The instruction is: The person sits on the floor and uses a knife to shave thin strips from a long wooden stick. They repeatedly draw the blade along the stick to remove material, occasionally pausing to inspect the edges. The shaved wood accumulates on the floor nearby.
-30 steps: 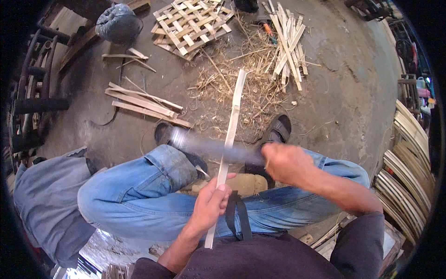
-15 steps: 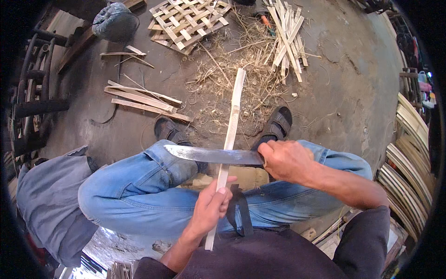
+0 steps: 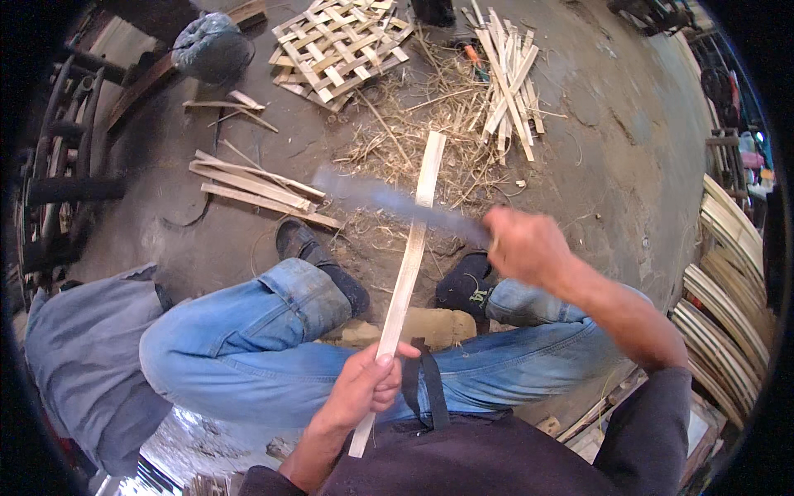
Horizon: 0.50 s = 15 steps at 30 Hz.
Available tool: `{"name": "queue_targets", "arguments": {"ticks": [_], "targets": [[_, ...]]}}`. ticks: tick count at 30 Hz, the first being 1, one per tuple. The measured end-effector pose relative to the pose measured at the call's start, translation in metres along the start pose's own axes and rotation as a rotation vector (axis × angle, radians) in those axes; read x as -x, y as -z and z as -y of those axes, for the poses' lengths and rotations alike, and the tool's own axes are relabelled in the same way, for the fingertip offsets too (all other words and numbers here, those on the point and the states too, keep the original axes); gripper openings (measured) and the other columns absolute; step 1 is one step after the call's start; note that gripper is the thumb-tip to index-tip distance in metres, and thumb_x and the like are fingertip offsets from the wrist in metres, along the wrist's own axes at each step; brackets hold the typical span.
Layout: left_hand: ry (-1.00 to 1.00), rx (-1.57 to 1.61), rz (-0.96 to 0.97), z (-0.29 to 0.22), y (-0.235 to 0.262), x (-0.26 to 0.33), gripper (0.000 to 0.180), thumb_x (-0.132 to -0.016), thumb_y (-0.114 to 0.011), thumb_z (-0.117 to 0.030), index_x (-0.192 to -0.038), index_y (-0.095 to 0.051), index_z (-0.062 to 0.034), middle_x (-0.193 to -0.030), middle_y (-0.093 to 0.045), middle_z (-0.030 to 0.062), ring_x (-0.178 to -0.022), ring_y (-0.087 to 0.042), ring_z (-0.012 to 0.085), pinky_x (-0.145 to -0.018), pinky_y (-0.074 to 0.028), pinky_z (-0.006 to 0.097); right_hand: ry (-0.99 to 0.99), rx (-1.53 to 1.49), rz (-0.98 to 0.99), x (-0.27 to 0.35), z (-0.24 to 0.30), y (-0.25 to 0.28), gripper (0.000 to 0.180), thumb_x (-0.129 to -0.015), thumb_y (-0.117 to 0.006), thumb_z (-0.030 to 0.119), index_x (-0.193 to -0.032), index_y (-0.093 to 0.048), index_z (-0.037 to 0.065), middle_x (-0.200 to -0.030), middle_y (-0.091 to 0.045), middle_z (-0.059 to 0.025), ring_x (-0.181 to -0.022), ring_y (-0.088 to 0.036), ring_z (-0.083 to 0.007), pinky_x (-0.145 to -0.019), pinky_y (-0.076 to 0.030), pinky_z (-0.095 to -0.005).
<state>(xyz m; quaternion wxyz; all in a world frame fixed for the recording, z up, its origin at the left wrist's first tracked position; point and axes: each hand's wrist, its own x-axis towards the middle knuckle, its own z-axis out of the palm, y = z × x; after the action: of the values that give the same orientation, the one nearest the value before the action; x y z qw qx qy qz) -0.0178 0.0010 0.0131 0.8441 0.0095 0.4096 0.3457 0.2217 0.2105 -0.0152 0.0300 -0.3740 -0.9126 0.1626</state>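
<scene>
A long pale strip of split bamboo or wood [image 3: 405, 289] slants up and away from my lap. My left hand [image 3: 368, 384] is closed round its lower part, thumb on top. In my right hand [image 3: 529, 248] is the handle of a long-bladed knife [image 3: 397, 202], its blade smeared by motion. That blade lies across the upper part of the strip, pointing left; whether it touches the wood I cannot tell.
Several loose strips [image 3: 256, 188] lie on the floor to the left. Woven lattice panels [image 3: 339, 50], shavings [image 3: 397, 132] and a heap of strips [image 3: 509, 83] are farther off. Bent strips [image 3: 719, 322] are stacked at the right. A wooden block [image 3: 438, 328] sits between my legs.
My right hand has moved the knife away from me, up along the strip. My left hand has shifted slightly nearer to me with the strip.
</scene>
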Motion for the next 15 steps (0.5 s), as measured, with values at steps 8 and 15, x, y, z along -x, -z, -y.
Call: {"name": "queue_targets", "arguments": {"ticks": [8, 15], "targets": [[-0.126, -0.014, -0.059, -0.014, -0.005, -0.010, 0.032, -0.104, -0.040, -0.025, -0.127, -0.047, -0.0024, -0.067, -0.031, -0.0063, -0.051, -0.024, 0.0019, -0.042, -0.019, 0.018, 0.150, -0.012, -0.149, -0.018, 0.025, -0.022, 0.007, -0.075, -0.062, 0.009, -0.080, -0.057, 0.008, -0.069, -0.061, -0.0080, -0.063, -0.066, -0.0274, -0.058, -0.054, -0.0395], [-0.054, 0.058, 0.018, -0.002, 0.009, 0.012, 0.031, -0.103, -0.043, -0.023, -0.125, -0.048, -0.0009, -0.066, -0.030, -0.0062, -0.050, -0.023, 0.0026, -0.042, -0.018, 0.019, -0.157, -0.064, -0.075, -0.039, -0.011, 0.012, 0.012, -0.078, -0.060, 0.006, -0.087, -0.054, 0.003, -0.074, -0.064, -0.0188, -0.067, -0.065, -0.0391, -0.059, -0.053, -0.0470]]}}
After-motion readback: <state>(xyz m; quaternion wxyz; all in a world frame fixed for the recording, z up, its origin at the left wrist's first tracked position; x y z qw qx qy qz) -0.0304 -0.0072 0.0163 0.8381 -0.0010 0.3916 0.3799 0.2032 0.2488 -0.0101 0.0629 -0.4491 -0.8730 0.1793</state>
